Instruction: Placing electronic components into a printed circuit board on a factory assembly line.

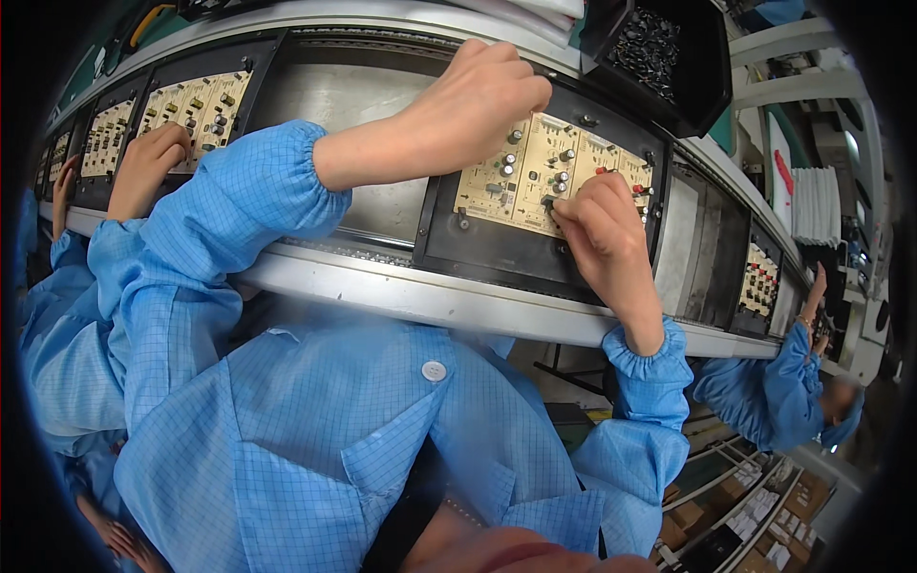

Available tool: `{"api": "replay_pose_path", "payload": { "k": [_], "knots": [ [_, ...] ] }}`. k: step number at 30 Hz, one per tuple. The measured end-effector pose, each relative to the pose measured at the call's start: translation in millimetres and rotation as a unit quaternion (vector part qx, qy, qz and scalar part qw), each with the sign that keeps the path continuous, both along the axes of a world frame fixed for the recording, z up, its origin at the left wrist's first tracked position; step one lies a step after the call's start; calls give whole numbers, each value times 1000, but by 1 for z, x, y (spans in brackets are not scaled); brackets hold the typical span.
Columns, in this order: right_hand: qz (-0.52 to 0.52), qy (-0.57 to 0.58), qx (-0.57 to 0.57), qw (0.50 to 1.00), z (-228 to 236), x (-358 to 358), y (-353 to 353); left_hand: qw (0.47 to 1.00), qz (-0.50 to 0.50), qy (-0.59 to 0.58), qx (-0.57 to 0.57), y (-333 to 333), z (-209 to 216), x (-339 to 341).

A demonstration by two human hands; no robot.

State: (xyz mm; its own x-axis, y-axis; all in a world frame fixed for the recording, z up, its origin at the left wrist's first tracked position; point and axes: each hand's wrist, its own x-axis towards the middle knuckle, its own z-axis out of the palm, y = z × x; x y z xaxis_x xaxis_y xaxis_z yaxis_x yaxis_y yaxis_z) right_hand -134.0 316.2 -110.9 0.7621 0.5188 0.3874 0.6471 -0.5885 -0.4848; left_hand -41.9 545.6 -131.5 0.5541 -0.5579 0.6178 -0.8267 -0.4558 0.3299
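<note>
A beige circuit board point(535, 162) with several small dark parts lies in a black carrier tray point(506, 253) on the conveyor. My right hand point(607, 239) rests on the board's near right part, its fingertips pinched on a small dark component point(548, 202) at the board's lower edge. My left hand point(478, 95) hovers at the board's far left corner, its fingers curled into a loose fist over the tray's rim. Whether it holds anything inside is hidden. Both my arms wear blue checked sleeves.
The metal conveyor rail point(411, 296) runs left to right. A black bin of small dark parts point(659, 48) hangs above right. A co-worker's hand point(148, 162) touches another board point(196, 110) on the left. Another person in blue point(788, 387) works at the right.
</note>
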Motion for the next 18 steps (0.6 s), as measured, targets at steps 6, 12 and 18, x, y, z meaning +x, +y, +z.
{"api": "replay_pose_path", "payload": {
  "k": [6,12,18],
  "knots": [
    [-1,2,0,1000,-6,0,0,1000,-1,6,22,0,-5,-9],
    [7,-30,-54,998,-1,0,7,999,-2,41,35,5,-8,-13],
    [17,9,-106,994,25,14,-3,997,-41,68,-8,20,-1,-11]
  ]
}}
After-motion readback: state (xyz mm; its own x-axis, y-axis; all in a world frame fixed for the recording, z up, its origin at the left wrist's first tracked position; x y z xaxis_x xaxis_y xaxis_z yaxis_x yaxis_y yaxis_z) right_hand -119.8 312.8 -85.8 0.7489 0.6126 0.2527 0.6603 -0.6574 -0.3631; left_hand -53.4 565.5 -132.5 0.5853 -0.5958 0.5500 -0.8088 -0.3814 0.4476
